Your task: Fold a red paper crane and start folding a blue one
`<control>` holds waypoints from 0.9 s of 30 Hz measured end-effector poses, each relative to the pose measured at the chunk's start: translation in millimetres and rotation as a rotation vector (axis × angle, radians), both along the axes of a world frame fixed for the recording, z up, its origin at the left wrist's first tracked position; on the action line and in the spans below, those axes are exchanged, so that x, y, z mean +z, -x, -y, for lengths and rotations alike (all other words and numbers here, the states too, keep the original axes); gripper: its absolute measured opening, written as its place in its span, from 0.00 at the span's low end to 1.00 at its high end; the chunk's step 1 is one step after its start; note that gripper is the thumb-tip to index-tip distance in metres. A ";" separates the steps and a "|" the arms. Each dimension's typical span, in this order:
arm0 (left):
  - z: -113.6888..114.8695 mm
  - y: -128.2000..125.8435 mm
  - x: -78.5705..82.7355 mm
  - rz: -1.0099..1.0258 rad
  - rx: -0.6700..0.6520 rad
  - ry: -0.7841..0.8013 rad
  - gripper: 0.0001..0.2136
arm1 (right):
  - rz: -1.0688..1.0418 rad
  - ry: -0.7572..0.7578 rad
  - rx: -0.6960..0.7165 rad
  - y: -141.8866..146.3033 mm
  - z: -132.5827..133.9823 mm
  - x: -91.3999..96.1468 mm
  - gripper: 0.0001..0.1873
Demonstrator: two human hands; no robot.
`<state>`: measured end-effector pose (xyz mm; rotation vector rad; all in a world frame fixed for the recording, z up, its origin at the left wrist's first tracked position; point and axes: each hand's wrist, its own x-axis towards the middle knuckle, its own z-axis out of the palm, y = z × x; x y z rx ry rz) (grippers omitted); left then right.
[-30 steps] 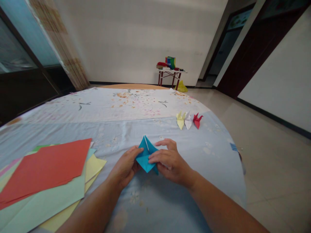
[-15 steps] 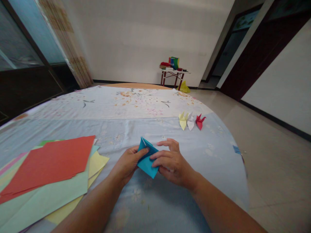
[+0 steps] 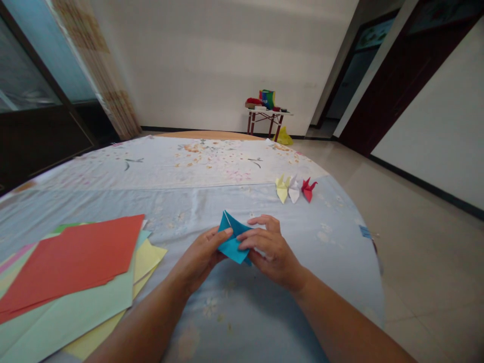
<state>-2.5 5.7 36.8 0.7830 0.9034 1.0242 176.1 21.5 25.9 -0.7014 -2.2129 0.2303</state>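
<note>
A blue piece of folded origami paper is held between my two hands above the table, its layers partly opened with a slit at the upper corner. My left hand grips its left side, thumb on top and fingers underneath. On the right side, my right hand pinches the paper, with some fingers over the top and the index finger raised off it. Farther off to the right stand three folded paper cranes: a yellow crane, a white crane and a red crane.
A stack of coloured sheets, with red paper on top and pale green paper beneath, lies at the left. The round table has a floral tablecloth. A small side table with items stands by the wall.
The blue paper has been tilted and its lower point has drawn up, with a second flap now showing at the lower right. Both hands stay on it.
</note>
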 end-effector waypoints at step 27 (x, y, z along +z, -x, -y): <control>-4.7 -7.1 -32.5 -0.157 0.122 -0.029 0.27 | -0.192 0.163 -0.442 1.8 -7.0 -9.0 0.06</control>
